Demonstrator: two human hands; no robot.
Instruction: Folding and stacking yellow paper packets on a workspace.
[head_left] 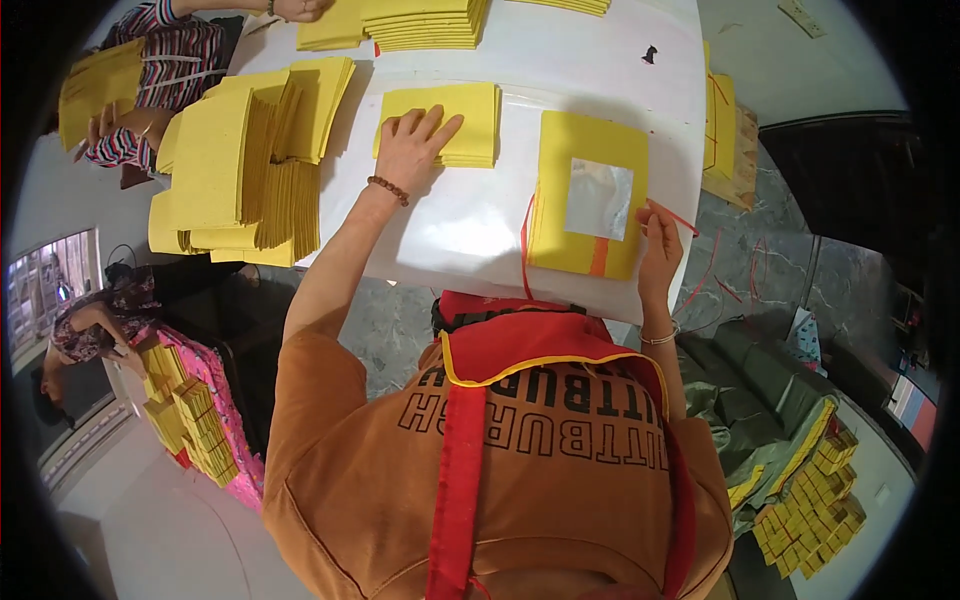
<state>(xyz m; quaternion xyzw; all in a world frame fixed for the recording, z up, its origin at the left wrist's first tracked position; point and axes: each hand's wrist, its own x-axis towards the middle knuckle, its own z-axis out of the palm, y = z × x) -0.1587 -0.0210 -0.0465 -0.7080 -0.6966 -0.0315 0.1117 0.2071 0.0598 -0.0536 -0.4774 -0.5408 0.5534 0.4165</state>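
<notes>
My left hand (408, 148) lies with fingers spread on a small stack of yellow paper sheets (478, 120) on the white table. To its right is a yellow paper bundle (555, 150) with a shiny silver rectangle (598, 200) and an orange strip on its top face. Beside that bundle's right edge, my right hand (657, 250) pinches a red string (678, 220) between thumb and fingers. Another length of red string (525, 240) runs down along the bundle's left side and over the table's near edge.
Tall piles of folded yellow paper (210, 160) stand at the table's left, with more (420, 25) at the far edge. A co-worker in striped sleeves (180, 65) works at the far left. Tied yellow bundles (810, 505) lie at lower right; red strings (755, 265) lie on the floor.
</notes>
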